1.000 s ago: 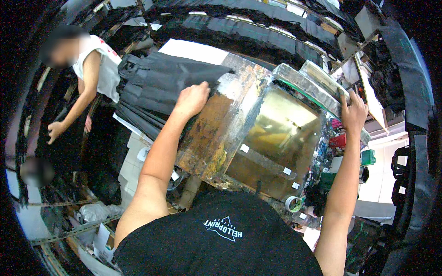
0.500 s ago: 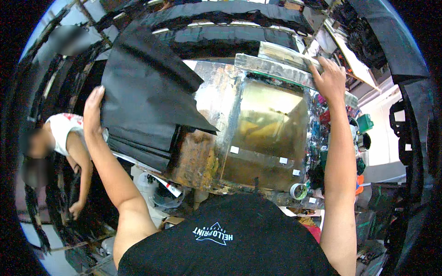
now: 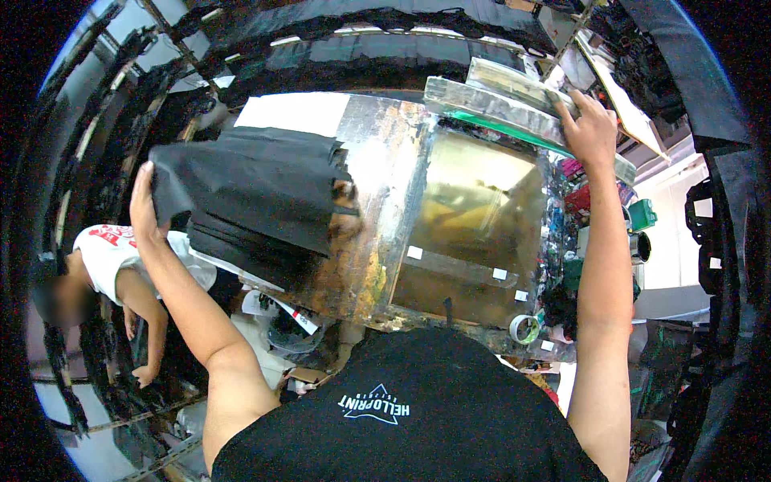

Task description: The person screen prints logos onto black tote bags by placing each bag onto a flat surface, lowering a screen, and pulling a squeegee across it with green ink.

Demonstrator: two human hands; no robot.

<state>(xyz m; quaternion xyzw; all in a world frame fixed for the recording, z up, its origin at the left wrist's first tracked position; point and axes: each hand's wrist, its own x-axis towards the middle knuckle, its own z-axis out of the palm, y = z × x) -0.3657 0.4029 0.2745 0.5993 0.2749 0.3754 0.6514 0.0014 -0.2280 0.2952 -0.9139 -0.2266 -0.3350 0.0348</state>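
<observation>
My left hand (image 3: 143, 205) is at the left edge of a black sheet (image 3: 249, 165), with its fingers along that edge. The grip is partly hidden. This limp, creased sheet, cloth-like, lies over a stack of similar black sheets (image 3: 265, 233) at the left of the worktable. At the far right, my right hand (image 3: 593, 128) has its fingers curled over a worn wooden bar (image 3: 514, 83). A second pale bar (image 3: 494, 108), with a green strip along its lower side, lies just nearer. Below them is a flat, golden, glossy screen (image 3: 478, 217) with small white tape pieces on it.
The stained worktable (image 3: 361, 249) has a white sheet (image 3: 293, 112) at its far left. A green tape roll (image 3: 524, 329) sits near the screen's right corner. Another person in a white shirt (image 3: 108, 261) bends at the left. A clear tub (image 3: 289, 329) stands below the table.
The black sheet, raised and spread before, has come down to the left onto the stack, uncovering the white sheet. My left hand moved slightly left and nearer. The bars appear shifted right.
</observation>
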